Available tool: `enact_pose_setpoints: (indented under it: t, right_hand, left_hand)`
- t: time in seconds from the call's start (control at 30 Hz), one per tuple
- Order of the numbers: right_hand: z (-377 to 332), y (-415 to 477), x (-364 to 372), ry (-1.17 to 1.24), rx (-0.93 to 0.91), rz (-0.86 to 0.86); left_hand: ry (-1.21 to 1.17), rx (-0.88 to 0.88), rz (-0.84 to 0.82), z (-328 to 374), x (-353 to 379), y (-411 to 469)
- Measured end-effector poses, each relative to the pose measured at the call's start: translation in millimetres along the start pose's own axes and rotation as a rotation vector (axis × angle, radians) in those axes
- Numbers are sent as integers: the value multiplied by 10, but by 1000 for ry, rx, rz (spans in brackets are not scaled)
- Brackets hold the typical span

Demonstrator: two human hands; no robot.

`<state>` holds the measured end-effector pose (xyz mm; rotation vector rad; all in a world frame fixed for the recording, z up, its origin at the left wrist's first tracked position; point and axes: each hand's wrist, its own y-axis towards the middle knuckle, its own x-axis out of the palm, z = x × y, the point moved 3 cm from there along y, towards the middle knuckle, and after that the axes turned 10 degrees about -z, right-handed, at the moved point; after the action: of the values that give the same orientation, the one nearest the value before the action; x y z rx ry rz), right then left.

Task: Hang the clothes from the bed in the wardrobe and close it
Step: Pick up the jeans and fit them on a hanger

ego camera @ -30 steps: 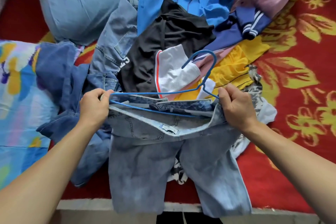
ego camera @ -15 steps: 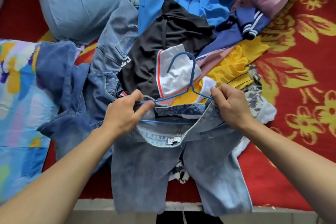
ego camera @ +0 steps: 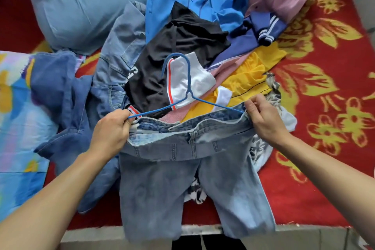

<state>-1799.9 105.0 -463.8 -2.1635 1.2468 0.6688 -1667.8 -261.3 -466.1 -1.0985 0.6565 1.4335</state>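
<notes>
Light jeans [ego camera: 182,189] at bed [ego camera: 324,148] near edge, legs draped over it. Left hand [ego camera: 110,128] pinches blue hanger [ego camera: 190,93] end plus waistband; right hand [ego camera: 263,119] grasps waistband at hanger's other end.

The left hand [ego camera: 110,128] and right hand [ego camera: 263,121] are bare, as are the fingers and wrists. The left forearm [ego camera: 50,191] and right forearm [ego camera: 326,168] are bare up to the frame edge. The nails that show are short. Any clothing is out of view.
</notes>
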Motion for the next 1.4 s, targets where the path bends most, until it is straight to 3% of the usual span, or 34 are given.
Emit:
enact_pose_setpoints:
  t: [0.2,0.3,0.53,0.67,0.87,0.97,1.17,1.33,1.4]
  right_hand:
    - [60,-115,125,-201,-92,-196]
    - [149,-115,122,-217,-82,-147]
    - [-37,-105,-12,-342,-288,16]
    - [-306,-60,-282,-291,-291,134]
    - [-1172,37,-946,-324,-278,227]
    - [-1729,42,-1163,-417,-341,179]
    - [-2749,-153,-1534,-204,-521,31]
    - [-3819,-423,-1876,-63,-712,-37]
    - [-4211,-571,-1964,32,-777,-151]
  left_hand:
    - [-31,-88,-70,-212,39,-7]
    - [33,-104,-98,-137,64,-43]
    - [-140,-11,-71,43,-131,73]
    - [-211,56,106,275,-470,6]
    - [-207,188,210,642,-1280,2]
    - [-181,193,233,740,-1748,-67]
    - [-34,178,325,796,-2870,-449]
    - [26,125,545,930,-3801,-1201]
    - [58,73,644,981,-4105,-1615]
